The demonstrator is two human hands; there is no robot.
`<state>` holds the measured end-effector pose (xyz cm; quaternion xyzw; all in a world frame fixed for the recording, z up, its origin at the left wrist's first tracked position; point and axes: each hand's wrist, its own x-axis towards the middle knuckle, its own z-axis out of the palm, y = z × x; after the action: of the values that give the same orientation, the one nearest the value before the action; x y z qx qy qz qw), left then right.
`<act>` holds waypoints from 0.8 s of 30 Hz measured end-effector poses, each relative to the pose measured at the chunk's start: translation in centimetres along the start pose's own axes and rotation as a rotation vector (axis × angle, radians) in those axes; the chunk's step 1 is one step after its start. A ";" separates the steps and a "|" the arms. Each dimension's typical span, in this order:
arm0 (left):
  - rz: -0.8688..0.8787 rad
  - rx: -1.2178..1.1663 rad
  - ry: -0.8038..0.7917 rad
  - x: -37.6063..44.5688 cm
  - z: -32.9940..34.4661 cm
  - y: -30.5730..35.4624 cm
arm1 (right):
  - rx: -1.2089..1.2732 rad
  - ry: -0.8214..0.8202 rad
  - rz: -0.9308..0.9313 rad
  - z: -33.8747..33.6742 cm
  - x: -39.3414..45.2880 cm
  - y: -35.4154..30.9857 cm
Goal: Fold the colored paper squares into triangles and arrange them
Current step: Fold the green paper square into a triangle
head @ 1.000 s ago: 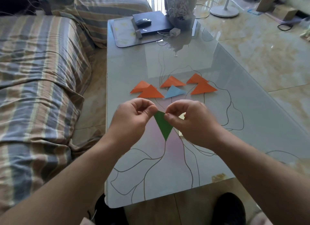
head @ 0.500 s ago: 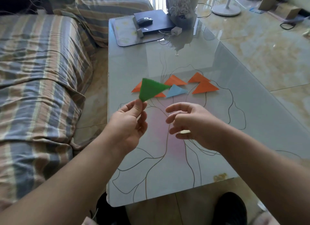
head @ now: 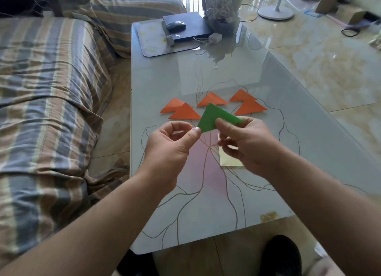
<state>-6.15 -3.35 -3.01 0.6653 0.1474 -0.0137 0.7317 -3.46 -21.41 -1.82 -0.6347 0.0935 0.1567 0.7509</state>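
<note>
A striped sofa (head: 51,102) runs along the table's (head: 299,152) left edge. Above the table's middle the left hand (head: 171,146) pinches the near corner of a green paper triangle (head: 212,119) between thumb and curled fingers. The right hand (head: 245,144) grips the same triangle's right side, thumb on top, so the paper is held in the air. Beyond it, toward the far edge, five orange triangles (head: 212,100) lie flat in a loose row. A pale yellow paper (head: 227,159) lies partly hidden under the right hand.
</note>
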 end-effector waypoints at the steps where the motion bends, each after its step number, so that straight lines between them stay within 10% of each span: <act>1: -0.001 -0.005 0.012 0.3 0.0 0.1 | 0.019 0.009 0.003 -0.6 0.2 -0.4; 24: 0.053 0.812 0.156 11.7 -1.2 -5.2 | -1.048 0.166 -0.011 -7.6 5.0 5.1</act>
<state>3.70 -0.67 -10.87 0.9025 0.1682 -0.0014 0.3966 -0.18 -27.61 -9.54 -0.9357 0.0585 0.1277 0.3237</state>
